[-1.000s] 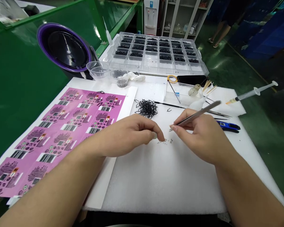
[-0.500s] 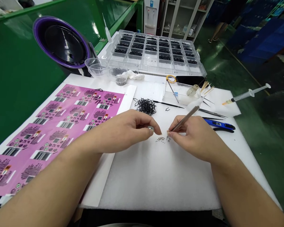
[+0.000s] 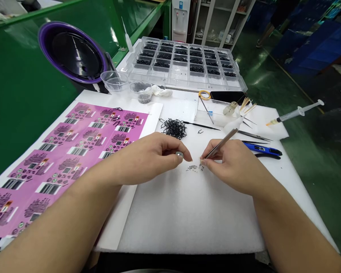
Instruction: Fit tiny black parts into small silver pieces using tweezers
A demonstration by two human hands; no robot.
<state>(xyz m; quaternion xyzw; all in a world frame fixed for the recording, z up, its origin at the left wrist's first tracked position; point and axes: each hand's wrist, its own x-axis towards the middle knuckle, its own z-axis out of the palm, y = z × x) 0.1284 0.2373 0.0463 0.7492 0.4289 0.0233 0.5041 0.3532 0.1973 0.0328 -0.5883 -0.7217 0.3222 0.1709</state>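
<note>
My right hand (image 3: 234,165) pinches a pair of metal tweezers (image 3: 224,141), whose lower tips point down at the white foam sheet (image 3: 193,216). Beside those tips lies a small scatter of tiny dark and brassy bits (image 3: 192,168). Across from it, my left hand (image 3: 150,157) is curled just left of the bits, index finger hooked towards them. At its thumb shows a small silvery piece (image 3: 179,154), too small to name. Behind the left hand rests a heap of bent black wire-like pieces (image 3: 174,128), with one loose piece (image 3: 200,131) to its right.
Pink printed sheets (image 3: 82,148) cover the left side. Clear cups (image 3: 115,81) and a compartment box (image 3: 179,77) of black pieces stand behind. At the right are a blue-handled tool (image 3: 263,148), a syringe (image 3: 297,112), a small jar (image 3: 230,109) and yellow tape (image 3: 204,94).
Both hands hold almost the same pose, tweezers still at the tiny bits. The whole view has shifted very slightly.
</note>
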